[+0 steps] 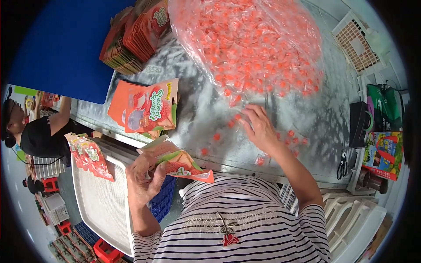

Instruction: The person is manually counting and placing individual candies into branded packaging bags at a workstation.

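My left hand (pixel 147 175) grips a red and green candy pouch (pixel 186 165) by its side, close to the table's front edge. My right hand (pixel 262 129) reaches over the metal table, fingers stretched forward with the thumb apart. Around it lie loose red candies (pixel 216 136) in clear wrappers, with more wrapped candies (pixel 294 139) beside the wrist. Behind the fingers rises a large clear plastic bag (pixel 263 48) heaped with the same candies. To the left, several flat pouches (pixel 155 109) lie in a small pile.
Stacked pouches (pixel 147 37) stand at the back left beside a blue board (pixel 57 44). A white tray (pixel 101 197) with pouches on its edge is at my left. Scissors (pixel 342 166) and a white basket (pixel 357 41) are at right. Another person (pixel 46 136) works at far left.
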`<state>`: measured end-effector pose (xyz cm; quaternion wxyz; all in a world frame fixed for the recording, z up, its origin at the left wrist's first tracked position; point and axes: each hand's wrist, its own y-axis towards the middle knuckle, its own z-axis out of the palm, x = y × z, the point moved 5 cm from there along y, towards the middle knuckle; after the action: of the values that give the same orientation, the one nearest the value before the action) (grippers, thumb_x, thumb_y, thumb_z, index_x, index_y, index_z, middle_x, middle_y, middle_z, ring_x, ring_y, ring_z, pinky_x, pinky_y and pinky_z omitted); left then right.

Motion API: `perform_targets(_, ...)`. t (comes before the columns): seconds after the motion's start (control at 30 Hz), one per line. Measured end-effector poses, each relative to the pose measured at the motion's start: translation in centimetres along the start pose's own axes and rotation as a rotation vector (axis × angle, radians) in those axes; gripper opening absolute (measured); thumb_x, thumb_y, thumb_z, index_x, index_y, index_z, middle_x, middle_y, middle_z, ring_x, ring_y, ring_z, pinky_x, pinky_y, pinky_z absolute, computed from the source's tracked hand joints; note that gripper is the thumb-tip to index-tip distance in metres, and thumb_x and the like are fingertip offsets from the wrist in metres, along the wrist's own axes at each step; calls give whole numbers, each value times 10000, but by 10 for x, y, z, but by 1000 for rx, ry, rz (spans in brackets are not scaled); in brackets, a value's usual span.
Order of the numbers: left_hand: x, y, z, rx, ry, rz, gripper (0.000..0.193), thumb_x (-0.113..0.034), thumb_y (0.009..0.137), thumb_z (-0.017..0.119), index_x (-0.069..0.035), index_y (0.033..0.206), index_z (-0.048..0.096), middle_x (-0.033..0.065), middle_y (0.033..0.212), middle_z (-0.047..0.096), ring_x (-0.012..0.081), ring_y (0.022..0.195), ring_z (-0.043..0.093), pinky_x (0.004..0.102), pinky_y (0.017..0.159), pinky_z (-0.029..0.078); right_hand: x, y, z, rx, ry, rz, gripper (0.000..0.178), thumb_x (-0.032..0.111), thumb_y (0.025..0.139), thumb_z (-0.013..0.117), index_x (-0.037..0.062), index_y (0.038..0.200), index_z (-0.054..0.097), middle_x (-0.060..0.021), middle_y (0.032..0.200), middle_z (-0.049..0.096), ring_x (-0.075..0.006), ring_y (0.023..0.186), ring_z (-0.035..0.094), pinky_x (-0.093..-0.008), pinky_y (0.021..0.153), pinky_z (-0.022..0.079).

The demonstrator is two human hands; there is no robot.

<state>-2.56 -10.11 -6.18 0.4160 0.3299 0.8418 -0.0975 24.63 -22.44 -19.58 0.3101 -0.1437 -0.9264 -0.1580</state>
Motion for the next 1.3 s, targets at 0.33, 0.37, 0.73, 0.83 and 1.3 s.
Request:
perform_targets(0.33,2,-2,-3,36,32,58,120,-59,818,690,8,767,606,29,630,530,68,503,457,218,467,375,-7,39,22,-51,37,-34,246,62,859,572,12,1098,601,-108,1125,554,-298,1022,531,-389,887,451)
perform_targets(0.37,1,-3,-3,23,34,72,120,-59,818,690,8,767,606,29,630,530,68,503,457,218,467,375,-5,40,21,-90,15,-47,241,67,863,570,13,1097,602,-104,1130,555,-296,1040,523,-389,895,448)
perform_targets(0.73,10,-2,-9,12,33,25,157,-98,821,708,10,775,603,33,665,552,62,532,452,216,481,369,27,1,45,106,-35,-160,390,134,848,628,39,1219,549,-153,1271,485,-337,1218,421,-399,976,418)
perform_targets(0.83,11,-1,-8,25,21,43,159,-104,821,710,13,779,611,30,671,551,62,537,451,213,482,366,41,-10,51,92,66,-69,457,193,810,674,47,1227,553,-174,1293,470,-353,1262,382,-462,1052,346)
perform_targets(1.3,7,-2,-7,18,7,79,156,-96,821,707,21,773,615,34,663,546,76,534,463,214,492,379,63,-28,66,71,-3,-333,306,145,712,696,26,993,667,-148,1161,571,-312,1161,492,-533,1105,254)
